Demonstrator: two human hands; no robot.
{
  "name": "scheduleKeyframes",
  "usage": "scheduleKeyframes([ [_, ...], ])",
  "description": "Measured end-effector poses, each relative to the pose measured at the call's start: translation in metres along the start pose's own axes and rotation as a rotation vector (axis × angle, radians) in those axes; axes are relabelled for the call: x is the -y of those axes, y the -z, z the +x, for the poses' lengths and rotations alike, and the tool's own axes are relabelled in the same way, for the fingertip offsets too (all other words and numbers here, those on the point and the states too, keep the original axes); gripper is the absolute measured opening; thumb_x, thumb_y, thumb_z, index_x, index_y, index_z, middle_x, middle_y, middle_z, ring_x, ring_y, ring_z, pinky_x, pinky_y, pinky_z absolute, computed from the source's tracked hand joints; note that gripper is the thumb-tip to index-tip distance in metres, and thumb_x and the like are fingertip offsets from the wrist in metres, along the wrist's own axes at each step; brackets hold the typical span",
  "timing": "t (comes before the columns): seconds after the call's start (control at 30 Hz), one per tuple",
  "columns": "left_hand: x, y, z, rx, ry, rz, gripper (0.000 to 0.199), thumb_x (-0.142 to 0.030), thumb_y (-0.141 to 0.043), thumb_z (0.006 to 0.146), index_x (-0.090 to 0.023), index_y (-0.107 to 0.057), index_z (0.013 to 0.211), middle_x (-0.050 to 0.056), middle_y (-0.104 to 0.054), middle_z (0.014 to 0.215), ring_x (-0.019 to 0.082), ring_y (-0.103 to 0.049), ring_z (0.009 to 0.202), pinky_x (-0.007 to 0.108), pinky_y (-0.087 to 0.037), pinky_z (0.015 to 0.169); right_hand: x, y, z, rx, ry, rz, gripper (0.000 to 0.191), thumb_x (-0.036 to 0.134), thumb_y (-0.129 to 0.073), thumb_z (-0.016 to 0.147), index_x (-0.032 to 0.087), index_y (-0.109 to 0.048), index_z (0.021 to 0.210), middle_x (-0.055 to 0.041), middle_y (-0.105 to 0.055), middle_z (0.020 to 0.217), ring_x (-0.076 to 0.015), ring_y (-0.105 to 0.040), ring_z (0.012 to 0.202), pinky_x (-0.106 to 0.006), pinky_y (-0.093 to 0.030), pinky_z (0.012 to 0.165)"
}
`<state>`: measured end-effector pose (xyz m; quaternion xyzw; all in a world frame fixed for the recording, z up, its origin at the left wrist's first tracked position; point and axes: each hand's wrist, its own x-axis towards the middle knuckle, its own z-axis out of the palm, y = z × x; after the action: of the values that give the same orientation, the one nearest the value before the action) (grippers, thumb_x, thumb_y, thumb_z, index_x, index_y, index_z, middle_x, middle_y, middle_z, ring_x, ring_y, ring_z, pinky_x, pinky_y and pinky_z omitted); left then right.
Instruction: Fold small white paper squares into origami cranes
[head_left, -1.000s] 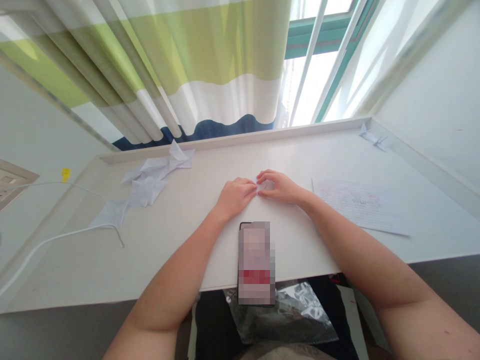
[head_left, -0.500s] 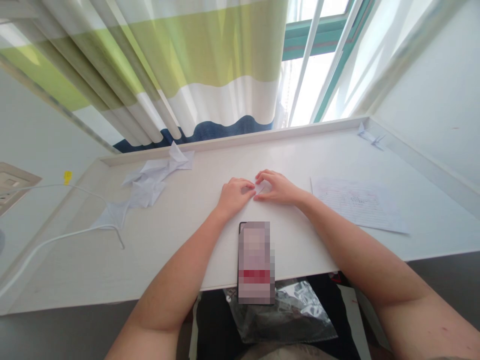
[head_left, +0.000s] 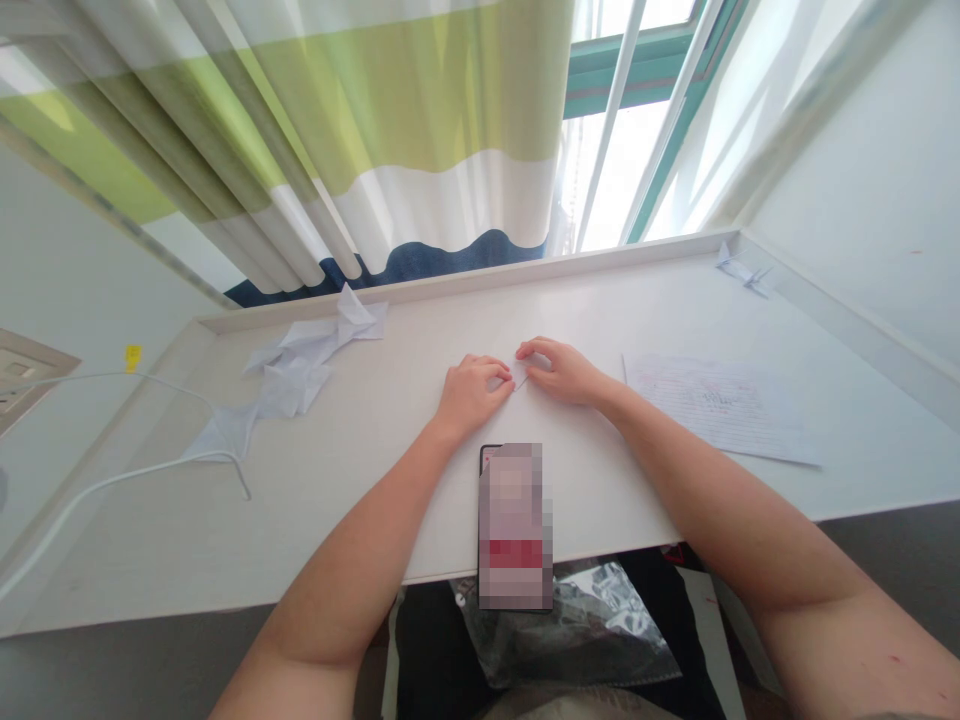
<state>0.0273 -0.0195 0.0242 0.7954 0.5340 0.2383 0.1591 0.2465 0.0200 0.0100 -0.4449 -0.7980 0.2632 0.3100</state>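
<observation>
Seen from above and behind, two bare forearms reach across a white surface (head_left: 600, 480), and the hands meet near its middle. Between the fingertips is a small piece of white paper (head_left: 519, 371), pale against the white and mostly hidden. The left hand (head_left: 478, 390) has thumb and forefinger drawn together, pinching the paper's left side. The right hand (head_left: 561, 371) curls in from the other side, thumb and fingers slightly apart beside the paper; whether it grips, I cannot tell. Nearer the body, a phone (head_left: 515, 525) with a blurred screen overlaps the surface's front edge, and below it a clear plastic bag (head_left: 592, 645) lies across the lap. To the left, folded white papers (head_left: 295, 385) spread in a loose row, with a white cable (head_left: 142, 470) curving in front. To the right lies a sheet covered in writing (head_left: 716, 405); in the far right corner sits a small folded paper shape (head_left: 745, 272). Behind hangs a green, white and blue curtain (head_left: 420, 110) beside a bright window with a green frame (head_left: 626, 72)
</observation>
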Motion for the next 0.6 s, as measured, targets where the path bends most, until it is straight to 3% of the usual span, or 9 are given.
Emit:
scheduleKeyframes([
  [0.23, -0.001, -0.002, 0.001, 0.005, -0.023, 0.08, 0.016, -0.033, -0.067, 0.101, -0.029, -0.082, 0.096, 0.002, -0.083, 0.122, 0.03, -0.068, 0.122, 0.052, -0.054, 0.104, -0.003, 0.002, 0.0, 0.038, 0.013, 0.046, 0.023, 0.012, -0.068, 0.087, 0.026, -0.084, 0.097, -0.0075, -0.079, 0.128, -0.027, -0.076, 0.121, -0.051, -0.053, 0.12],
  [0.47, -0.002, -0.002, -0.003, 0.021, -0.066, 0.153, 0.019, -0.034, -0.064, 0.105, -0.028, -0.083, 0.104, 0.003, -0.082, 0.128, 0.029, -0.067, 0.127, 0.05, -0.051, 0.105, -0.01, 0.014, -0.003, 0.165, 0.056, 0.063, 0.039, 0.008, -0.068, 0.088, 0.033, -0.087, 0.112, -0.0053, -0.074, 0.144, -0.0287, -0.066, 0.142, -0.056, -0.048, 0.127],
  [0.6, -0.005, 0.0, -0.005, 0.011, -0.089, 0.159, 0.02, -0.032, -0.064, 0.104, -0.028, -0.083, 0.105, 0.003, -0.082, 0.128, 0.027, -0.068, 0.127, 0.048, -0.051, 0.107, -0.014, 0.015, -0.004, 0.17, 0.086, 0.049, 0.038, 0.011, -0.065, 0.095, 0.035, -0.086, 0.115, -0.0045, -0.074, 0.145, -0.0267, -0.067, 0.14, -0.055, -0.048, 0.126],
])
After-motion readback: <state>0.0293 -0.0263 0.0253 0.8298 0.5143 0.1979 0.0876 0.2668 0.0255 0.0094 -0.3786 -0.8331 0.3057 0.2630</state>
